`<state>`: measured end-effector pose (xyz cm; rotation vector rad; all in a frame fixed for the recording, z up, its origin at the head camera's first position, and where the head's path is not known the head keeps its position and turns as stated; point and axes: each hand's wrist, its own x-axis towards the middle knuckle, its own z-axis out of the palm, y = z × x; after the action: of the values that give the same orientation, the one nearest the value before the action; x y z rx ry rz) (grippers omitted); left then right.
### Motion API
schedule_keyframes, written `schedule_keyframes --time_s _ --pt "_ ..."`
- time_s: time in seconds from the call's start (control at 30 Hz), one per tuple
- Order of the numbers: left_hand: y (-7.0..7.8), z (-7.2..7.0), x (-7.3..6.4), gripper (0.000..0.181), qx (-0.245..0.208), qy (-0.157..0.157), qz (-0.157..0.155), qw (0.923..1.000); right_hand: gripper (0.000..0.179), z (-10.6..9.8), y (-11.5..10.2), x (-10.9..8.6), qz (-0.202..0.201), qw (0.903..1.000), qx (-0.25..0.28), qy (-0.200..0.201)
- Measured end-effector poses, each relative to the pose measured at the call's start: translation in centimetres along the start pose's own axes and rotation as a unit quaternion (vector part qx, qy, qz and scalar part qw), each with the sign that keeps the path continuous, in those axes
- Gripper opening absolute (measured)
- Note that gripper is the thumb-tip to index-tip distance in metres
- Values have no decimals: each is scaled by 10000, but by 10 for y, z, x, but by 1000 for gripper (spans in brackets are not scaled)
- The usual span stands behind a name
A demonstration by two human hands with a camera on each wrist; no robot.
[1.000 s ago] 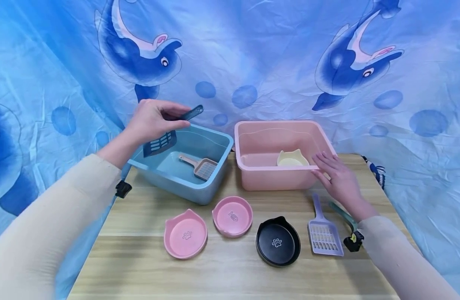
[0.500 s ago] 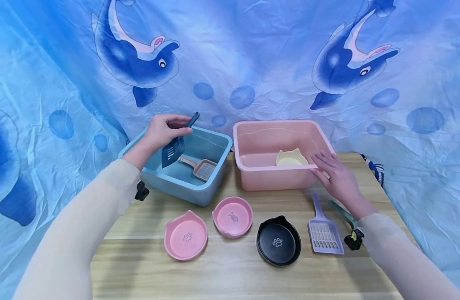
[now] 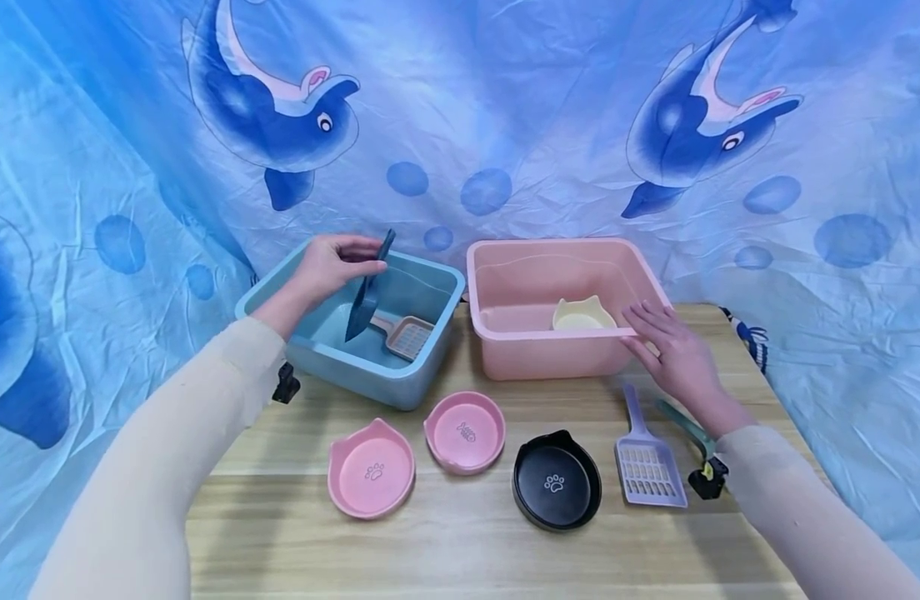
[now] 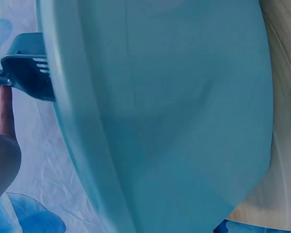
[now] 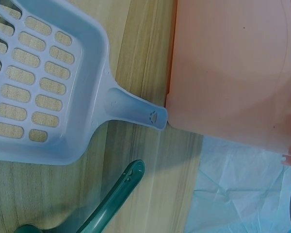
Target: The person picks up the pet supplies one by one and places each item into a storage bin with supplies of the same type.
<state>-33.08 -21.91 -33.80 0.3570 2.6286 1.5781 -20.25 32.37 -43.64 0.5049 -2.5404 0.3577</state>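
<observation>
Over the blue litter box (image 3: 355,361) my left hand (image 3: 332,265) pinches the handle of a dark blue litter scoop (image 3: 363,307), its slotted head hanging down inside the box. In the left wrist view the box wall hides part of that scoop (image 4: 31,73). A beige litter scoop (image 3: 409,336) lies on the box floor, partly overlapped by the dark one. My right hand (image 3: 672,350), fingers extended, rests at the front right rim of the pink litter box (image 3: 550,358). Inside this box sits a pale yellow cat-eared bowl (image 3: 582,314).
Two pink bowls (image 3: 372,469) and a black cat-eared bowl (image 3: 557,482) stand along the table front. A lilac litter scoop (image 3: 650,467) lies at the right, beside a green handled tool (image 5: 114,196) partly under my right wrist. A blue dolphin-print cloth (image 3: 490,108) hangs behind.
My left hand has moved right and down with the dark blue scoop, whose head has gone deeper into the blue box and turned edge-on. My right hand has stayed at the pink rim.
</observation>
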Motion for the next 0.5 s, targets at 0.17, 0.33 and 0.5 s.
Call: schedule_keyframes --time_s 0.17,0.33,0.5 --pt "-4 2 2 52 34 -81 -90 9999 59 0 1 0 -26 10000 -43 -9" --pt "-6 0 -1 52 -115 -382 -9 9992 59 1 2 0 -7 10000 -20 -11" --pt "-3 -5 -5 58 -178 -570 -92 9982 58 0 2 1 -27 10000 4 13"
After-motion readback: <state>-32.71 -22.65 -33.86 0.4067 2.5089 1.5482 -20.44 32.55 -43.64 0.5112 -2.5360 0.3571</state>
